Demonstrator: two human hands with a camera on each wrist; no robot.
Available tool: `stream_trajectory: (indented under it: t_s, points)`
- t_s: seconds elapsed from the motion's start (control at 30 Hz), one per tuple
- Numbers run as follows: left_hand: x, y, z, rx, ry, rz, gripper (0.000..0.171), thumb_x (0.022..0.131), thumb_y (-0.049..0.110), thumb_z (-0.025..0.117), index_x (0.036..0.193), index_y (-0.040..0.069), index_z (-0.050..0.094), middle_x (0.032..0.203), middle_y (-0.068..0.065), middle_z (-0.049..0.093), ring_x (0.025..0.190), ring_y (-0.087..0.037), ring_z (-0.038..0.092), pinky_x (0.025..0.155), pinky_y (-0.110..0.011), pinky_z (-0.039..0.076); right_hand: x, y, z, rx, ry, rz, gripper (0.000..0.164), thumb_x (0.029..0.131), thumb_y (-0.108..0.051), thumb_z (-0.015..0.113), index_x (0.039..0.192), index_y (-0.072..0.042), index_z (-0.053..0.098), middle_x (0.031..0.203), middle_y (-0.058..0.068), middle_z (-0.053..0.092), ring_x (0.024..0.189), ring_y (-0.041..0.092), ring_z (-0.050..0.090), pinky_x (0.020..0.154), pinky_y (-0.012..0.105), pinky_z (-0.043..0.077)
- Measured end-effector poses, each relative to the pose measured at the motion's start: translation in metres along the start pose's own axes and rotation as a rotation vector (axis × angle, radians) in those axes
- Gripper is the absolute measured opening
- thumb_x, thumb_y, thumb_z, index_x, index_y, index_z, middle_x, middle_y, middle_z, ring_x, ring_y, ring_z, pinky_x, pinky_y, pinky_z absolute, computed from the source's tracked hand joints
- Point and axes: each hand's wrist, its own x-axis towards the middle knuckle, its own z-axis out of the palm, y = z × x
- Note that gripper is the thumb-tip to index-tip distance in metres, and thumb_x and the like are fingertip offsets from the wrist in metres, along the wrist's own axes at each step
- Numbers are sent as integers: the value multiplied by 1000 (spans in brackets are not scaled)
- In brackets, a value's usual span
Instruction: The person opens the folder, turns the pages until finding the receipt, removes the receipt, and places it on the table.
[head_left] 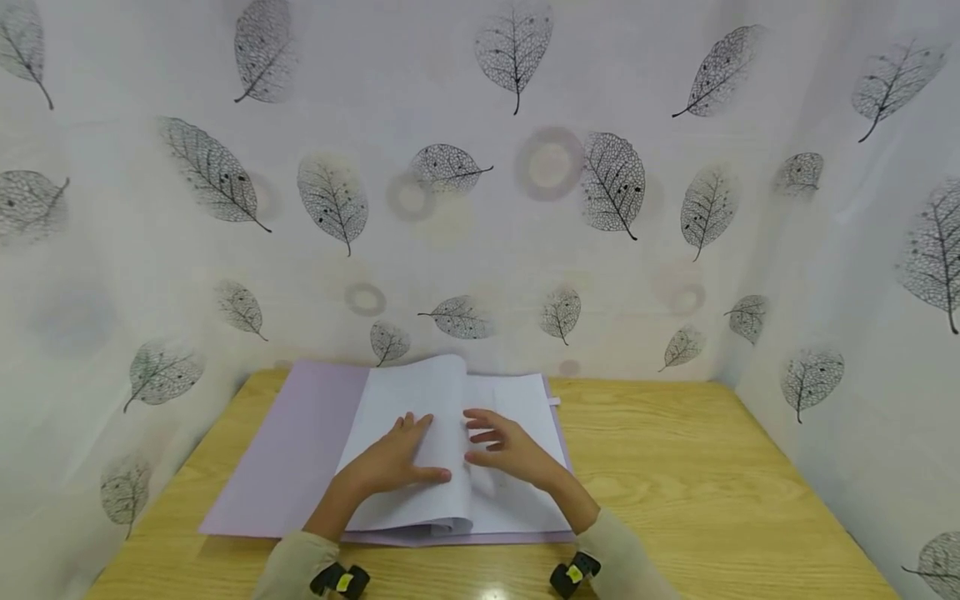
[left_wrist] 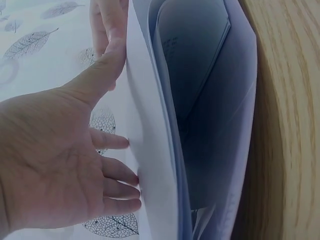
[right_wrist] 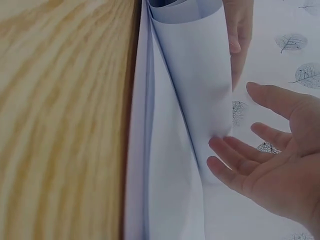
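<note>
A lilac folder point(head_left: 288, 454) lies spread on the table with white paper sheets point(head_left: 442, 392) inside. Several sheets bend over to the left in a loose curl, their rolled edge point(right_wrist: 200, 75) showing in the right wrist view. My left hand point(head_left: 393, 458) rests on the top of the bent sheets, fingers spread and thumb pointing right; its fingertips meet the paper in the left wrist view. On the other side of the curl is my right hand point(head_left: 513, 450), fingers extended, with fingertips point(right_wrist: 220, 145) touching the rolled paper. Neither hand grips anything.
The wooden table point(head_left: 690, 483) extends to the right of the folder. A white curtain-like sheet point(head_left: 465, 250) printed with leaves surrounds the back and sides. A small white tab point(head_left: 554, 402) sticks out from the folder's right edge. Wrist cameras point(head_left: 341, 581) sit on both sleeves.
</note>
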Motion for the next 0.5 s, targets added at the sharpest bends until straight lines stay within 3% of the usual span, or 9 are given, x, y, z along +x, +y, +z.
stream_trajectory:
  t_s: [0.23, 0.5]
  points:
    - [-3, -2, -4, 34, -3, -34, 111, 79, 51, 84, 156, -7, 30, 159, -43, 17, 149, -59, 18, 120, -68, 28, -1, -7, -11, -30, -34, -50, 57, 99, -15, 67, 150, 1, 45, 141, 26, 59, 127, 42, 61, 107, 50, 53]
    - [-6, -7, -5, 14, -36, -36, 110, 79, 39, 87, 158, -6, 26, 163, -38, 11, 152, -56, 12, 123, -66, 21, -9, -10, -37, -47, -17, -66, 54, 100, -20, 67, 149, -4, 49, 141, 30, 57, 127, 47, 59, 105, 40, 55]
